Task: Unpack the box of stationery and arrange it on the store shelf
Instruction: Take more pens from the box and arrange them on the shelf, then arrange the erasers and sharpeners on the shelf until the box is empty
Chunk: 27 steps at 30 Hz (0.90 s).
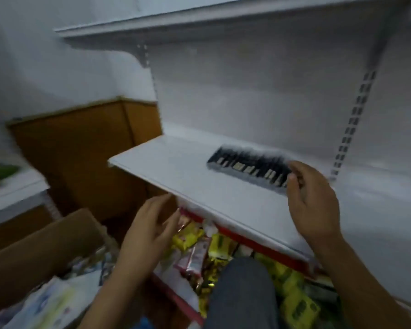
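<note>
Black and narrow, the row of stationery (249, 167) lies flat on the white shelf (176, 172), toward its back right part and near the back panel (259, 96); motion blur hides what the pieces are, though pale labels show along their near ends. The right hand (311, 198) is at the row's right end, its fingers (294, 184) curled against the last pieces; whether they pinch one or only nudge it I cannot tell. The left hand (152, 224) hangs below the shelf's front edge with fingers loosely spread, holding nothing. Judging by their size, the pieces look light and stiff, likely small packs that slide easily on the smooth painted shelf, so the row could skew if pushed from one end alone; taking hold across the short ends, or squaring it with flat fingers along the long side, seems the safer way. The shelf offers broad bare room to the left of the row and in front of it. Its front edge runs diagonally toward the person, and anything slid too far forward would drop onto the yellow and pink packets (199, 248) on the lower level. The upper shelf (199, 22) leaves generous headroom. The cardboard box (33, 252) stands open at lower left, with pale packs (52, 302) inside, within the left hand's reach.
</note>
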Each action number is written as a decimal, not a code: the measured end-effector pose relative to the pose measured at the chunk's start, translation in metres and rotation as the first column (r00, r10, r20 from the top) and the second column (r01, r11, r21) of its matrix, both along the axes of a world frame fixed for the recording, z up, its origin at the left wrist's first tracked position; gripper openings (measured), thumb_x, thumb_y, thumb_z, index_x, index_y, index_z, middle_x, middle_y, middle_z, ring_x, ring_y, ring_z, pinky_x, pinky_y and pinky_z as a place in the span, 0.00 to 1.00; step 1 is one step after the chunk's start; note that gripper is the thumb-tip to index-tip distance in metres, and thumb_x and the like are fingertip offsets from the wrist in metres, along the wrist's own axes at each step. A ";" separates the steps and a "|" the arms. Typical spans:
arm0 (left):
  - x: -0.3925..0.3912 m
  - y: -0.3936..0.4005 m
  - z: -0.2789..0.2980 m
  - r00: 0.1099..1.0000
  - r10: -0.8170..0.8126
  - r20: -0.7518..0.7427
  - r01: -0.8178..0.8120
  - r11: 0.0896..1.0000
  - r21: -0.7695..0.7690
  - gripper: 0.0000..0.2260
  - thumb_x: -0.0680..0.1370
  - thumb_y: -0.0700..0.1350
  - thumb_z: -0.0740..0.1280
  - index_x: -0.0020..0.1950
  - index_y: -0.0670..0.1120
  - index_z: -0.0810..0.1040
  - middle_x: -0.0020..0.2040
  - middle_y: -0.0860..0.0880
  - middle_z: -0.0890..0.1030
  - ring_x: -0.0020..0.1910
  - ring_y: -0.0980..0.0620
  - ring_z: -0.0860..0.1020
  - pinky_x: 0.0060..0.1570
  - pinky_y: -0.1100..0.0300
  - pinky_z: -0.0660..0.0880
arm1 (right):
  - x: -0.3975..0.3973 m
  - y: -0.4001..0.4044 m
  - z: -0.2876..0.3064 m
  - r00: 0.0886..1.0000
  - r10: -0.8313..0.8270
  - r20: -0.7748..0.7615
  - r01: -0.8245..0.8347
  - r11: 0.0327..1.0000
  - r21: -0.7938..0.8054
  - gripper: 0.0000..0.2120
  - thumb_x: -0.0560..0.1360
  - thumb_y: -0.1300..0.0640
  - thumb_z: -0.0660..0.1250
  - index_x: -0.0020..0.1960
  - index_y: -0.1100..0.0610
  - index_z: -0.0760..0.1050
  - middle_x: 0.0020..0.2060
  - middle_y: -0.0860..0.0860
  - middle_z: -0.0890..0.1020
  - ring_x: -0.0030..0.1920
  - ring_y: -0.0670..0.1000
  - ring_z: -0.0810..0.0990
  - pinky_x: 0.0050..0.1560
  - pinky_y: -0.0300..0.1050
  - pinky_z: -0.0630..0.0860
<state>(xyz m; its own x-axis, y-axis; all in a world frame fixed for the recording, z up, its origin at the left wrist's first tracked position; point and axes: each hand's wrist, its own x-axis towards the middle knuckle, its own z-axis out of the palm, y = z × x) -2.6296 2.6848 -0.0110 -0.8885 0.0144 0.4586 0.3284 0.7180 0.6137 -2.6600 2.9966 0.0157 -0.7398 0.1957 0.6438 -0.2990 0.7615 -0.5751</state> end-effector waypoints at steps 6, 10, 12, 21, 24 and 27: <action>0.103 -0.167 -0.040 0.808 0.557 0.193 -0.550 0.830 -0.094 0.24 0.81 0.58 0.62 0.75 0.52 0.66 0.71 0.51 0.70 0.68 0.51 0.69 0.63 0.56 0.70 | -0.031 -0.182 -0.025 0.942 0.310 0.130 -0.311 0.950 -0.013 0.26 0.79 0.41 0.53 0.71 0.53 0.69 0.66 0.53 0.76 0.64 0.55 0.74 0.63 0.54 0.73; 0.148 -0.225 -0.058 0.650 0.711 0.269 -0.710 0.694 -0.118 0.25 0.81 0.59 0.61 0.75 0.51 0.66 0.72 0.50 0.69 0.69 0.50 0.69 0.61 0.53 0.73 | -0.019 -0.284 -0.055 0.852 0.468 0.234 -0.486 0.874 0.018 0.24 0.81 0.42 0.54 0.71 0.54 0.69 0.66 0.54 0.76 0.65 0.55 0.74 0.63 0.52 0.73; 0.159 -0.242 -0.069 0.590 0.753 0.291 -0.758 0.641 -0.123 0.24 0.81 0.58 0.61 0.75 0.49 0.66 0.71 0.49 0.70 0.68 0.50 0.70 0.62 0.53 0.73 | -0.010 -0.320 -0.066 0.807 0.520 0.279 -0.548 0.836 0.029 0.24 0.81 0.43 0.55 0.72 0.53 0.68 0.66 0.53 0.75 0.65 0.53 0.74 0.61 0.52 0.74; 0.133 -0.291 -0.092 0.452 0.574 0.682 -0.479 0.802 -0.358 0.30 0.79 0.59 0.64 0.77 0.50 0.60 0.72 0.43 0.68 0.67 0.43 0.71 0.65 0.49 0.71 | -0.021 -0.432 -0.096 0.676 0.485 0.555 -0.722 0.588 0.365 0.25 0.81 0.43 0.56 0.74 0.53 0.62 0.63 0.53 0.76 0.59 0.54 0.76 0.50 0.48 0.75; 0.112 -0.302 -0.093 0.303 0.509 0.806 -0.188 0.861 -0.473 0.48 0.72 0.60 0.73 0.81 0.53 0.44 0.80 0.44 0.54 0.75 0.39 0.61 0.71 0.47 0.65 | -0.036 -0.466 -0.120 0.497 0.308 0.811 -0.843 0.391 0.369 0.33 0.78 0.44 0.63 0.77 0.52 0.55 0.69 0.55 0.69 0.64 0.57 0.73 0.57 0.50 0.74; 0.092 -0.303 -0.103 0.212 0.506 0.836 -0.207 0.860 -0.467 0.54 0.72 0.56 0.75 0.80 0.47 0.37 0.81 0.42 0.50 0.77 0.39 0.58 0.73 0.48 0.63 | -0.054 -0.488 -0.149 0.256 0.141 0.956 -0.934 0.291 0.207 0.39 0.75 0.39 0.67 0.78 0.54 0.56 0.74 0.55 0.65 0.68 0.57 0.70 0.63 0.49 0.72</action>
